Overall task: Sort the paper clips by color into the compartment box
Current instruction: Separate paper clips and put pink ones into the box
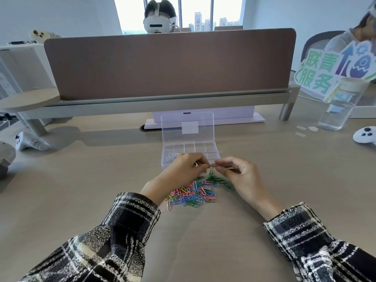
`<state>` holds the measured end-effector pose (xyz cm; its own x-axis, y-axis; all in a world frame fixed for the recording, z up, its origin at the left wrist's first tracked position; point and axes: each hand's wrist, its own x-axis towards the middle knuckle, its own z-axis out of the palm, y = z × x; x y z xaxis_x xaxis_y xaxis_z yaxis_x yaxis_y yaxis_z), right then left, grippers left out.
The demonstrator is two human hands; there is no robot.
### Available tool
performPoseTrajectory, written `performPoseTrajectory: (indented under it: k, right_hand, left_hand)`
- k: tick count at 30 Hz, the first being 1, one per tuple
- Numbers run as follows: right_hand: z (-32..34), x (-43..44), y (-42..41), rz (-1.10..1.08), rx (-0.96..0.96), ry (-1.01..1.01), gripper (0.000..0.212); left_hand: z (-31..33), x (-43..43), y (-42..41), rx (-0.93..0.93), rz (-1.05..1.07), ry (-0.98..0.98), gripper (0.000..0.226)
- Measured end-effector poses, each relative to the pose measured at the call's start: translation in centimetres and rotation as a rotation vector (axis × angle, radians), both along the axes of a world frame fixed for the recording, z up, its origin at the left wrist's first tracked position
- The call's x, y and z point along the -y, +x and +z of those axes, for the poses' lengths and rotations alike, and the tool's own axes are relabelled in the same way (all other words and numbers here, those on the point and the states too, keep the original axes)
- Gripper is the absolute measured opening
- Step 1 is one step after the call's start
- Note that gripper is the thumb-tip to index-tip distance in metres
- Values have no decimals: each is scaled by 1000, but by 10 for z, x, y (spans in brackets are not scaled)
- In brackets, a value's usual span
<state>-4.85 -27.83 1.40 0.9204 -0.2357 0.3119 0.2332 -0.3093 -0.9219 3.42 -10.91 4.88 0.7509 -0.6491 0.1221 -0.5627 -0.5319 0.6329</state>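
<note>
1: Dozens of paper clips [193, 195] lie loose in a heap on the counter [81, 190], at 6 o'clock from the compartment box [214, 154]. Hands?

2: Left hand [183, 171] and right hand [240, 176] meet over the heap's 12 o'clock edge. Fingers [203, 164] of both are curled in a pinch on one small pale clip [212, 167] between them. Too small to tell if it's one clip or two hooked together.

1: Risks?

2: Thin bent wire with a glossy coat, so likely slippery. The hold is fingertip-only, so it could spring out, drop back into the heap or skid across the smooth wood-look counter. If two are hooked, a tug could fling one. Clips also snag, and lifting one could drag out a wrong colour.

1: Box?

2: Clear hard plastic, shallow, rectangular cells, low dividers. The lid [187, 127] stands upright at its 12 o'clock side. A few pale clips [173, 154] sit in a cell at the 9 o'clock end. Other cells are unreadable through the glare. With walls that low, a dropped clip could hop into a neighbour cell. The box looks light, so a knuckle bump could shove it.

1: Heap?

2: Pink, blue, yellow and green mixed, with a green bunch [218, 179] at 2 o'clock. The woolly plaid cuff [132, 210] sits near 7 o'clock and could sweep clips away.
</note>
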Motion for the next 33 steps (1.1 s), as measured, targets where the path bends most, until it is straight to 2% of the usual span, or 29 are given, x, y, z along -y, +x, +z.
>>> performPoseTrajectory:
  k: [4,10,26,29,33]
  right_hand:
    - [1,-3,0,11,-14,63,18]
    - [0,-4,0,-4,-24,91,17]
    - [1,-9,1,-22,-57,94,19]
    - [2,-10,0,-17,-38,91,15]
    - [5,-10,-4,-41,-19,33,6]
  left_hand:
    - [-1,-6,-2,-70,36,-137,10]
    - [0,-8,-7,-145,54,-231,9]
    - [-6,-8,-6,-44,-5,-179,9]
    - [-7,-14,-3,-29,37,-174,8]
    - [-6,-34,19,53,203,-139,9]
